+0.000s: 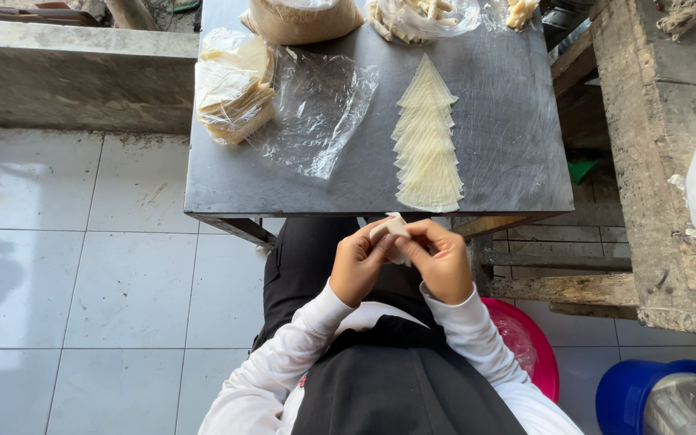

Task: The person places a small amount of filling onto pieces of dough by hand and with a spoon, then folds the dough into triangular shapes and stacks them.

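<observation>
Both hands meet just below the near edge of the table, above the person's lap. The left hand point(358, 264) and the right hand point(443, 262) each pinch a small, pale, soft piece of dough wrapper point(390, 232) between curled fingers, so the piece is folded and mostly hidden, only a creased cream corner showing at the top. White long sleeves run back from the wrists over a black apron.

Just beyond the hands, on the dark, smooth, slightly glossy table point(227, 181), lies a row of thin triangular wrappers point(426, 141), overlapped like scales into a long pointed shape, pale yellow and translucent at the edges. To its left a crumpled clear plastic sheet point(316, 113) spreads flat, and at its far left end sits a stack of square wrappers point(234, 84), still half wrapped in the film. At the far edge stand a bag of coarse tan crumbs point(300, 20) and a clear bag of pale sticks point(420, 16).

Beside the person's right hip are a round pink basin point(540, 354) and a blue bucket point(630, 391), on grey-white floor tiles
</observation>
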